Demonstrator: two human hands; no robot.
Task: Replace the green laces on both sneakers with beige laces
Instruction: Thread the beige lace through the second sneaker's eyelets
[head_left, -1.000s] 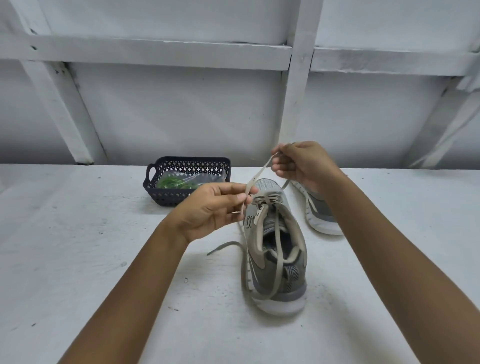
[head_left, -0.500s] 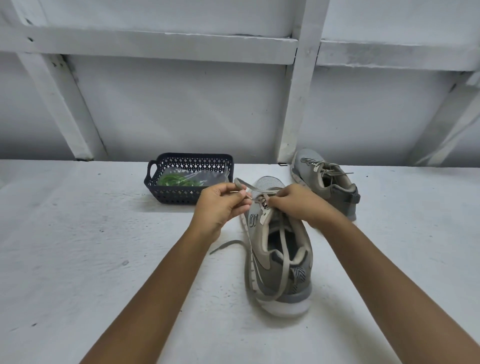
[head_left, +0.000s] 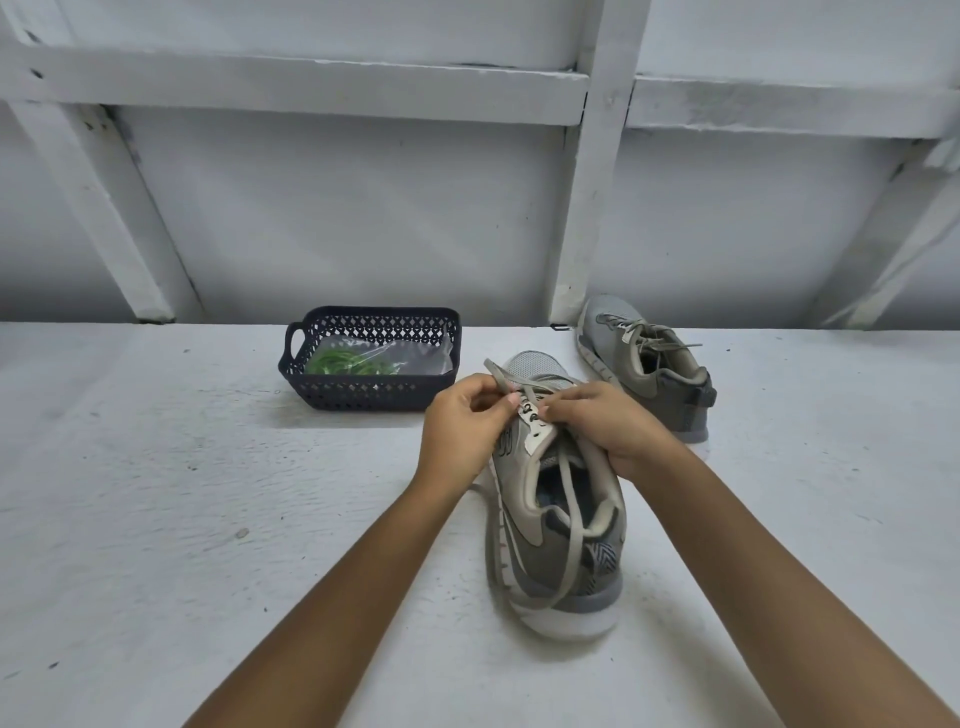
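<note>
Far grey sneaker relaced; near grey mesh sneaker part-threaded, left hand pinching flat beige lace, right hand gripping its upper.

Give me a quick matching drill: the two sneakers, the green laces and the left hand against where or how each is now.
Things: 1 near sneaker; 2 far sneaker; 3 green laces; 4 left hand.
States: A lying in the dark basket; B pinches a beige lace; C partly laced, upper eyelets bare; D laced, standing by the wall post.
Pairs: 1-C; 2-D; 3-A; 4-B.
</note>
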